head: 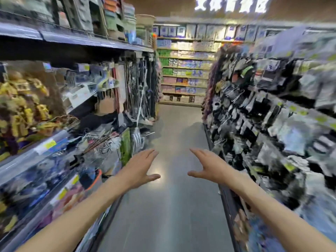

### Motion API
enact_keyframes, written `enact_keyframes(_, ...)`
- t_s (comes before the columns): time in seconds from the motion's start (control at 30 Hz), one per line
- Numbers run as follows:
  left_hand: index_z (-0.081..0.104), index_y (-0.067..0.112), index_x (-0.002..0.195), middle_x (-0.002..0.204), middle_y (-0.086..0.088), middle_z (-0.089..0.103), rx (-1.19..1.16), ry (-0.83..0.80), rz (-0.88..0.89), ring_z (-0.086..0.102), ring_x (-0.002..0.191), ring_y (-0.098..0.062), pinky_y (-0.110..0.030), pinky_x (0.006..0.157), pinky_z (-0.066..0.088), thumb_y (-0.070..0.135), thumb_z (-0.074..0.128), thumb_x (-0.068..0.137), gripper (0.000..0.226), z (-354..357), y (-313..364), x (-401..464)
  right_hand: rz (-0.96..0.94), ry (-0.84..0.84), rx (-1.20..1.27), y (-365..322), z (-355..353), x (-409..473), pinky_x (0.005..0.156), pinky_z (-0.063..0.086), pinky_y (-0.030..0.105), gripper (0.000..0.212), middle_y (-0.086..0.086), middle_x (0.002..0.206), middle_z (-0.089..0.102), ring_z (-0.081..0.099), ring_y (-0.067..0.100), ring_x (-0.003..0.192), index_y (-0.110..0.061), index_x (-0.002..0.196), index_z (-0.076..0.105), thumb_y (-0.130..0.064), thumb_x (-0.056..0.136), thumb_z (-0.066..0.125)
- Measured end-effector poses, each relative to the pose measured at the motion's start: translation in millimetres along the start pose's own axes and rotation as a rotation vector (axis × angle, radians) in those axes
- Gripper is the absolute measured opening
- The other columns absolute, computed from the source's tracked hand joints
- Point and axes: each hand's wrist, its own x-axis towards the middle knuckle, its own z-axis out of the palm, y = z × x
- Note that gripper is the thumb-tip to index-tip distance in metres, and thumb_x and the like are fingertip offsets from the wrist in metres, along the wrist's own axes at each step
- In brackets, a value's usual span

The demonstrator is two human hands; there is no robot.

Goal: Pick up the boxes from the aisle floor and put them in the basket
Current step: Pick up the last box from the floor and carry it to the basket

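While the whole picture is smeared with motion blur, it shows a shop aisle seen from head height, with a grey floor (174, 197) running from the bottom centre up to the middle of the frame. Filling the left side is a long shelving unit (54, 124) crowded with goods too blurred to name, some yellow and brown at the far left, some hanging in thin dark strands near the centre. Filling the right side is a rack of hanging packets (272, 115), mostly black, grey and white, with small yellow-green price tags. Across the far end, at upper centre, stands a back wall of shelves (183, 70) stacked with pale blue, purple and green packs. Above it, at top right of centre, glows a white sign (231, 4) whose characters are too blurred to read.

Two bare forearms reach in from the bottom corners toward the middle of the frame. The left hand (140, 169) sits just left of centre and the right hand (209, 166) just right of centre, held apart with floor showing between them. Both have fingers stretched forward and thumbs spread inward toward each other, and neither holds or touches anything.

No boxes and no basket can be seen on the visible floor or anywhere else in the frame
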Motion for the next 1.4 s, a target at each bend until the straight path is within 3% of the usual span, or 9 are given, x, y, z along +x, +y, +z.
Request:
enact_keyframes(0.13, 0.023, 0.017, 0.153, 0.158, -0.006, 0.029, 0.032, 0.004, 0.043, 0.029, 0.143, -0.026, -0.041, 0.116, 0.029, 0.069, 0.056, 0.084, 0.093, 22.8, -11.9, 89.5, 0.028, -0.003, -0.026, 68.4, -4.7, 35.7, 0.108, 0.036, 0.035, 0.096, 0.005, 0.15, 0.041, 0.043, 0.022, 0.129, -0.017, 0.152, 0.025, -0.071, 0.079, 0.059)
enact_keyframes(0.4, 0.017, 0.024, 0.155, 0.161, 0.001, 0.022, 0.016, 0.001, 0.049, 0.022, 0.146, -0.02, -0.044, 0.117, 0.027, 0.074, 0.052, 0.083, 0.095, 78.0, -73.3, 248.7, 0.093, 0.046, -0.041, 179.8, 8.1, 140.4, 0.113, 0.029, 0.033, 0.094, 0.005, 0.152, 0.039, 0.035, 0.023, 0.138, -0.016, 0.152, 0.026, -0.065, 0.081, 0.063)
enact_keyframes(0.63, 0.021, 0.019, 0.155, 0.159, -0.004, 0.027, -0.005, 0.0, 0.087, 0.028, 0.144, -0.023, -0.04, 0.118, 0.025, 0.071, 0.054, 0.084, 0.094, 129.3, -171.9, 410.2, 0.143, 0.029, -0.115, 286.7, 27.6, 290.3, 0.109, 0.036, 0.037, 0.095, 0.008, 0.146, 0.046, 0.043, 0.026, 0.131, -0.012, 0.15, 0.03, -0.066, 0.078, 0.064)
enact_keyframes(0.77, 0.018, 0.023, 0.154, 0.16, -0.003, 0.025, -0.012, -0.037, 0.094, 0.027, 0.144, -0.023, -0.044, 0.116, 0.029, 0.076, 0.049, 0.081, 0.096, 150.8, -228.0, 510.4, 0.175, 0.057, -0.113, 345.8, 27.5, 380.5, 0.112, 0.032, 0.033, 0.095, 0.005, 0.15, 0.042, 0.039, 0.022, 0.135, -0.015, 0.15, 0.029, -0.067, 0.078, 0.063)
enact_keyframes(1.0, 0.019, 0.023, 0.154, 0.16, -0.004, 0.026, -0.06, -0.036, 0.156, 0.029, 0.143, -0.023, -0.039, 0.117, 0.026, 0.069, 0.057, 0.083, 0.093, 196.1, -300.6, 670.2, 0.219, 0.077, -0.126, 444.8, 45.5, 518.4, 0.111, 0.03, 0.031, 0.093, 0.006, 0.15, 0.041, 0.039, 0.022, 0.135, -0.013, 0.151, 0.028, -0.066, 0.081, 0.063)
enact_keyframes(1.17, 0.016, 0.024, 0.155, 0.16, -0.002, 0.024, -0.048, -0.054, 0.175, 0.027, 0.144, -0.024, -0.045, 0.115, 0.029, 0.07, 0.056, 0.084, 0.093, 251.2, -353.0, 797.7, 0.239, 0.061, -0.118, 537.0, 77.1, 619.9, 0.111, 0.032, 0.033, 0.093, 0.005, 0.149, 0.042, 0.039, 0.022, 0.135, -0.016, 0.152, 0.025, -0.067, 0.082, 0.06)
enact_keyframes(1.4, 0.015, 0.024, 0.155, 0.16, 0.0, 0.023, -0.041, -0.1, 0.24, 0.027, 0.143, -0.023, -0.039, 0.116, 0.028, 0.07, 0.054, 0.085, 0.093, 314.7, -406.6, 986.6, 0.299, 0.042, -0.108, 680.0, 94.4, 755.5, 0.11, 0.036, 0.036, 0.095, 0.006, 0.146, 0.046, 0.043, 0.025, 0.132, -0.013, 0.151, 0.027, -0.067, 0.081, 0.061)
